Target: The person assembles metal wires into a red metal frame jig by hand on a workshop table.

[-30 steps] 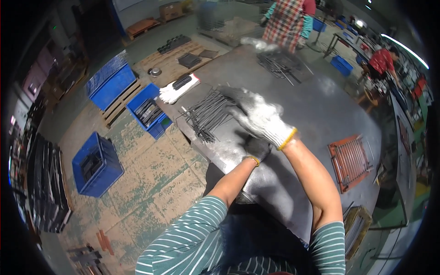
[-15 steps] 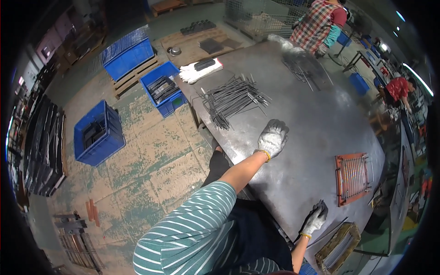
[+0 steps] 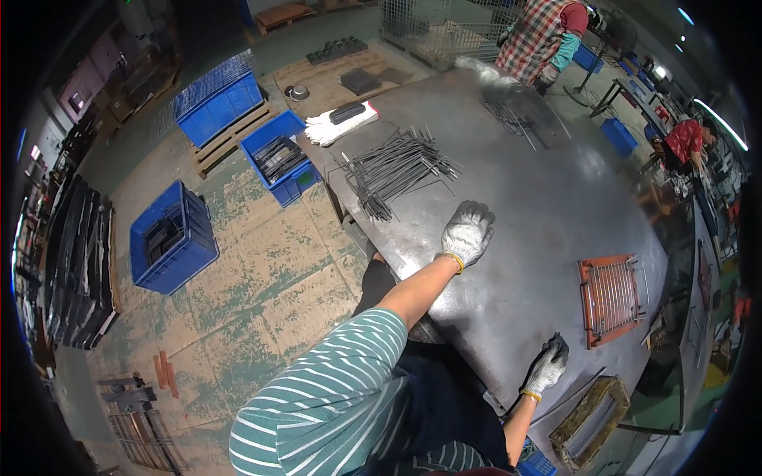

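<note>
two gloved hands rest on a grey steel table (image 3: 556, 206): left hand (image 3: 467, 232) spread flat, just short of the bent wire rods (image 3: 397, 168); right hand (image 3: 548, 366) pinches a thin rod at the near edge, an orange jig (image 3: 611, 297) beyond it. blue crates (image 3: 171, 238) sit on the worn concrete floor, left.

Grey steel, blue crates, white gloves

The table (image 3: 540, 206) was dull grey, the wire rods (image 3: 397, 168) dark grey. The left hand (image 3: 467, 232) and right hand (image 3: 548, 366) wore white gloves with yellow cuffs; the sleeve (image 3: 349, 397) was green-and-white striped. The crates (image 3: 171, 238) were blue, the jig frame (image 3: 611, 297) orange-red, and a co-worker's shirt (image 3: 540, 36) red-and-white plaid.
</note>
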